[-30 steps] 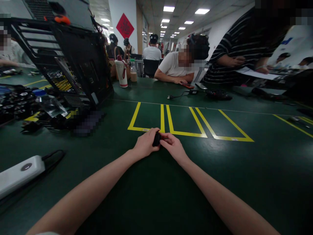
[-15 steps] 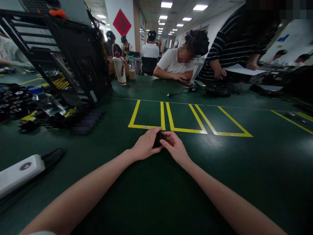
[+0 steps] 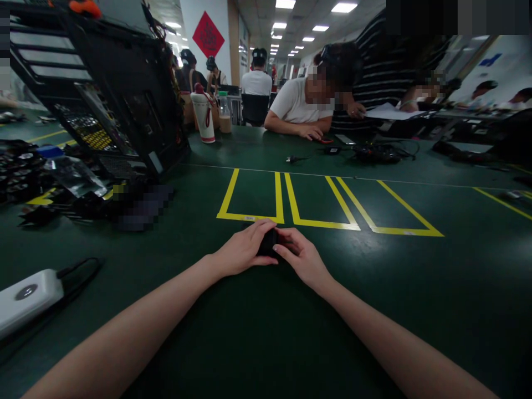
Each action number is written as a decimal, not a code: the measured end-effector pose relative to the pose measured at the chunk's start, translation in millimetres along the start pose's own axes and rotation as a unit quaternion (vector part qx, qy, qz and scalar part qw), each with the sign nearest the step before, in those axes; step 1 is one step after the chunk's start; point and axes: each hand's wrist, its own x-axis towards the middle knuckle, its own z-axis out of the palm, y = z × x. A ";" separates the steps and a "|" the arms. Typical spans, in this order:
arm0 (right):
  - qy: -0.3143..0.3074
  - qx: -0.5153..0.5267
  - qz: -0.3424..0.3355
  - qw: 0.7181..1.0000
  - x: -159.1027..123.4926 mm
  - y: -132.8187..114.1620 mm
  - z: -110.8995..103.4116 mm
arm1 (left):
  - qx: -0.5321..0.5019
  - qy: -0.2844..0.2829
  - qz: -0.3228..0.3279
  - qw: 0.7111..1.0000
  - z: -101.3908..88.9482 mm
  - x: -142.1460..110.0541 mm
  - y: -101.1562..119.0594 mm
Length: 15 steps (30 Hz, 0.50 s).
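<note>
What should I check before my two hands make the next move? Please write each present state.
1. Left hand around the small black object: ok.
2. Right hand touching that object: cannot tell, though it is close.
3. Whole object visible: not ok, the hands partly cover it.
4. White oblong plastic case apart from both hands: ok.
5. Straight yellow tape outlines on the green tabletop in view: ok.
</note>
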 end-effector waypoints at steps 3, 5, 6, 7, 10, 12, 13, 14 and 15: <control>-0.001 0.002 0.001 1.000 0.8 1.5 -0.4 | 0.051 0.004 -0.007 0.999 2.0 1.6 -0.8; 0.003 -0.001 0.001 1.000 1.2 2.1 0.0 | 0.082 0.013 -0.019 0.996 3.0 2.0 -0.1; 0.004 0.000 0.000 1.000 1.4 2.3 0.3 | 0.091 0.019 -0.021 0.995 3.5 2.1 0.3; 0.006 0.001 -0.004 1.000 1.4 2.4 0.7 | 0.094 0.024 -0.016 0.995 4.0 2.1 0.5; 0.008 0.008 -0.012 1.000 1.0 2.6 1.9 | 0.070 0.028 0.011 0.997 5.7 2.3 0.2; 0.005 0.013 -0.010 1.000 0.1 2.7 2.3 | 0.050 0.019 0.018 0.998 5.8 2.5 -0.2; 0.002 0.017 -0.009 1.000 -0.5 2.8 2.4 | 0.044 0.015 0.016 0.999 5.3 2.6 -0.1; -0.002 0.023 -0.008 1.000 -1.1 2.8 2.4 | 0.041 0.013 0.013 0.999 4.6 2.7 0.2; -0.007 0.031 -0.008 0.999 -1.8 2.8 2.4 | 0.040 0.010 0.010 0.999 3.6 2.8 0.7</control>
